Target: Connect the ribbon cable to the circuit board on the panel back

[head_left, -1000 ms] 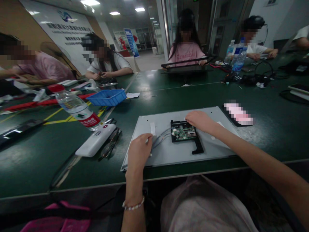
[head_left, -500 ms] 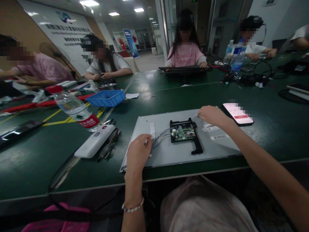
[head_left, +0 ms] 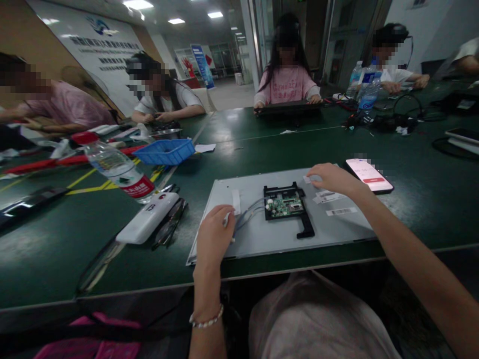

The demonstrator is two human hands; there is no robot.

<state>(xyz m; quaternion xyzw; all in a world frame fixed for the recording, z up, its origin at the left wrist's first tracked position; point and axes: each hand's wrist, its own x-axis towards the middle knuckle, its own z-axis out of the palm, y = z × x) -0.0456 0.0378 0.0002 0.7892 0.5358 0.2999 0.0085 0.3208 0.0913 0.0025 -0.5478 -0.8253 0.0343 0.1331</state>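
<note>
A grey metal-backed panel [head_left: 254,244] lies flat at the table's near edge. On its middle sits a black bracket [head_left: 307,227] with a green circuit board [head_left: 284,208], and grey cables [head_left: 251,212] run left from it. My left hand [head_left: 214,232] is over the panel's left side, thumb and finger curled together by the cables and the lower end of a white tape strip [head_left: 236,201]. What it pinches is hidden. My right hand [head_left: 333,179] reaches to the panel's far right part, its fingertips closed on a small white sticker [head_left: 307,179]. Barcode labels [head_left: 341,211] lie below that hand.
A lit phone [head_left: 368,175] is right of the panel. Leftward are a white power bank [head_left: 147,219], glasses [head_left: 170,224], a tilted water bottle [head_left: 116,167] and a blue tray [head_left: 164,151]. Across the green table [head_left: 239,129], a person in pink [head_left: 286,85] holds a dark panel.
My right fingertips have shifted slightly, and more of the white sticker shows beneath them. My left hand has barely moved. The person across has lowered and tilted the dark panel.
</note>
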